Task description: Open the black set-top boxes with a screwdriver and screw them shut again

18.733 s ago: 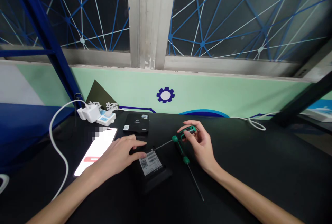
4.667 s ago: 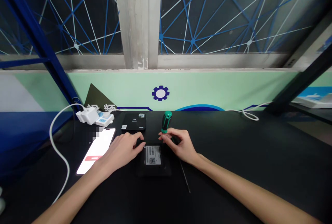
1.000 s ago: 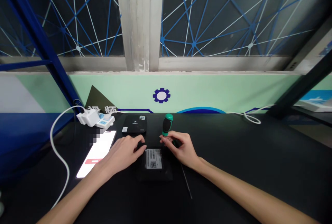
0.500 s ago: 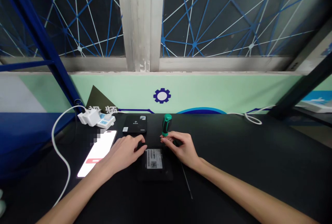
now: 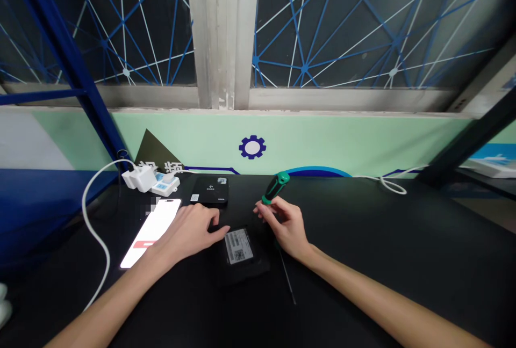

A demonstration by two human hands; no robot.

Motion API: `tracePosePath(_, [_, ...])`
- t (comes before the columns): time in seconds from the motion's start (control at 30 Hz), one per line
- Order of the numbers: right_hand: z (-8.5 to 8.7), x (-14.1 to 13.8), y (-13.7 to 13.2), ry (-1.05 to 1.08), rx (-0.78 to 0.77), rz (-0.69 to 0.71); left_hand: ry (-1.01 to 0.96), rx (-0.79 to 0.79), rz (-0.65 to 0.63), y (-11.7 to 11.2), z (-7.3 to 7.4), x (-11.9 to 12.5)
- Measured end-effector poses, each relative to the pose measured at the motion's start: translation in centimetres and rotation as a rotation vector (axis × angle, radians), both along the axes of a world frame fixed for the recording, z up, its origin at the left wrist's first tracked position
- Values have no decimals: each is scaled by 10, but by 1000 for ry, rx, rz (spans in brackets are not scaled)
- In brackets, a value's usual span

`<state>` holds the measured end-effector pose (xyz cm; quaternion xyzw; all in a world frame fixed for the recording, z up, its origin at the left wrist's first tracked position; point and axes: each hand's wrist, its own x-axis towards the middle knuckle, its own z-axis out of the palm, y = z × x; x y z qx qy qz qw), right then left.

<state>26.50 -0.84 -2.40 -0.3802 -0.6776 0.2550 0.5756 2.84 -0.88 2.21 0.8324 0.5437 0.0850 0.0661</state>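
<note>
A flat black box (image 5: 258, 266) with a white printed label (image 5: 238, 246) lies on the dark table before me. My left hand (image 5: 197, 230) rests at its upper left corner, thumb stretched to the edge and fingers bent, apart from the thumb; it grips nothing. Right of the box, my right hand (image 5: 285, 227) pinches a screwdriver (image 5: 276, 187) with a green and black handle. The handle leans up to the right; its tip is hidden by the fingers. From beneath this hand the thin metal shaft (image 5: 287, 278) of a second tool runs toward me, its handle mostly covered.
A second black box (image 5: 209, 190) lies behind my left hand. A lit phone (image 5: 151, 235) is beside my left wrist. White chargers on a power strip (image 5: 164, 185) stand at the back left, with a white cable (image 5: 105, 251) looping forward. Another white cable (image 5: 393, 186) lies at the back right.
The screwdriver has gone from upright to leaning right, and my right hand has shifted slightly right. The labelled box has turned a little. My left fingers have drawn back from its corner.
</note>
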Motion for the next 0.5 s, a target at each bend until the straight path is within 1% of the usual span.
tracePosePath(0.17, [2, 0, 0, -14, 8, 4, 25, 40, -71, 1, 3, -3])
tracePosePath(0.33, [-1, 1, 0, -25, 12, -3, 64, -21, -109, 1, 3, -7])
tracePosePath(0.4, [-2, 1, 1, -25, 13, 3, 78, -29, -115, 0, 3, -7])
tracePosePath(0.5, [-2, 1, 1, -30, 8, 4, 31, 11, -78, -1, 2, -4])
